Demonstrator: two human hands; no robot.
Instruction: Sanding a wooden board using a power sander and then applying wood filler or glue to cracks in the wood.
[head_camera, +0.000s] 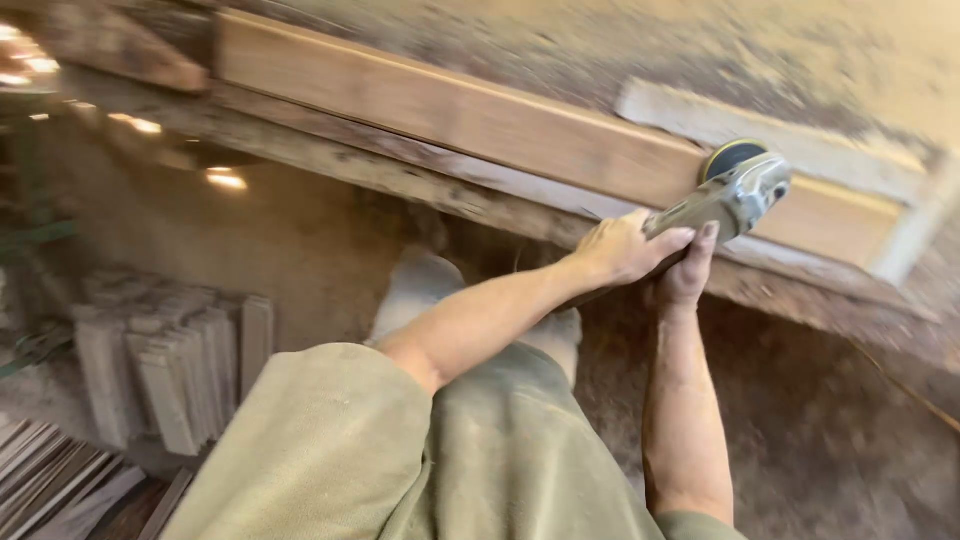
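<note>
Grinder (735, 195) gripped by both hands, on plank (480, 120).

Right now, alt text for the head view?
Both bare hands, left hand and right hand, grip a grey metal angle grinder with its dark disc against a long reddish-brown wooden plank on a dusty workbench. Stacks of short pale wooden boards stand lower left.

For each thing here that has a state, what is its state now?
Left hand: closed around the grinder body.
Right hand: gripping the grinder from below.
Grinder: held by both hands, disc against the plank; spinning or not, cannot tell.
Plank: lying flat on the bench, dusty.
Boards: stacked on the floor.
</note>
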